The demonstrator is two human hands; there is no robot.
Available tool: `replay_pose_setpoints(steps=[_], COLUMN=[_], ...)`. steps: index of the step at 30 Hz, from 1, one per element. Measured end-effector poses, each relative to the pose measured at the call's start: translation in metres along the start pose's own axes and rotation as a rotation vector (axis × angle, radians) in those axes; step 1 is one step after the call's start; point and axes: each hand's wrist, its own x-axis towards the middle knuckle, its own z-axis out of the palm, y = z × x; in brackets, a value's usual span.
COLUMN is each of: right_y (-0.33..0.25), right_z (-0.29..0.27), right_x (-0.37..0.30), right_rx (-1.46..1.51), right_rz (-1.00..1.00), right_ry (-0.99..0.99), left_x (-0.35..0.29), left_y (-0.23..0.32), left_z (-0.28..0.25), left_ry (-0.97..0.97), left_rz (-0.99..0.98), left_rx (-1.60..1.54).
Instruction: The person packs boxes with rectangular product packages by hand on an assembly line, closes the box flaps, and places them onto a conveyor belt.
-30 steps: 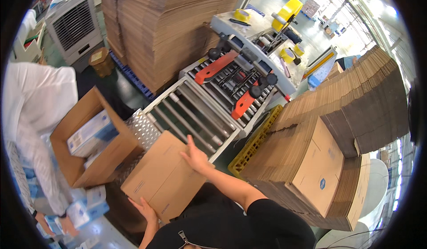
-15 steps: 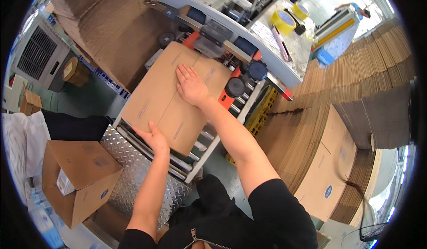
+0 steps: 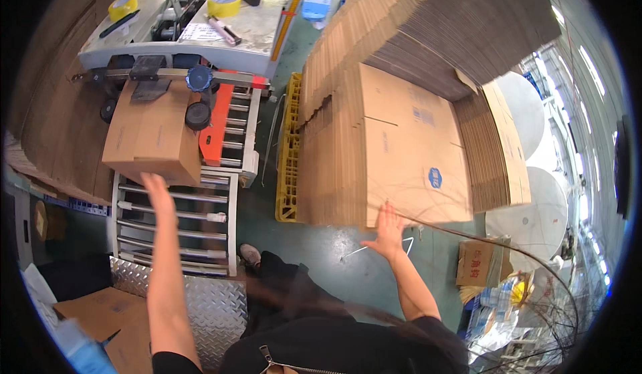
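A closed brown carton (image 3: pixel 148 123) sits at the far end of the roller conveyor, partly under the crossbar and black wheels of a carton-sealing machine (image 3: pixel 198 78). My left hand (image 3: pixel 159 193) is stretched out at the carton's near face, its fingers extended and slightly blurred. Whether the fingertips touch the cardboard I cannot tell. To the right, my right hand (image 3: pixel 386 231) is open with fingers spread, at the near lower edge of a stack of flat folded cartons (image 3: pixel 418 153). Nothing is held in it.
Yellow tape rolls (image 3: pixel 224 4) and a pink-handled cutter (image 3: pixel 225 31) lie on the machine's top. Metal rollers (image 3: pixel 175 220) lead to a diamond-plate sheet (image 3: pixel 217 307). An opened carton (image 3: pixel 110 317) stands at lower left. A yellow pallet (image 3: pixel 289 153) borders the carton stack.
My view has swung right. The carton has moved forward under the sealing machine. My right hand has left its top and reached the flat carton stack; my left hand is now at its near face.
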Motion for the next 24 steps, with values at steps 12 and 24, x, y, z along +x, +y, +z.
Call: replay_pose_setpoints(steps=[12, 24], right_y=[-0.18, -0.265], right_z=[-0.05, -0.085], right_x=[-0.169, -0.108], right_rx=[0.135, 0.677], right_rz=[-0.773, -1.197], right_ry=[0.396, 0.083], left_x=[-0.298, -0.383], left_y=[0.109, 0.297], left_z=[-0.056, -0.4], left_ry=[-0.811, -0.021], left_rz=[-0.778, 0.074], left_rx=[-0.292, 0.369])
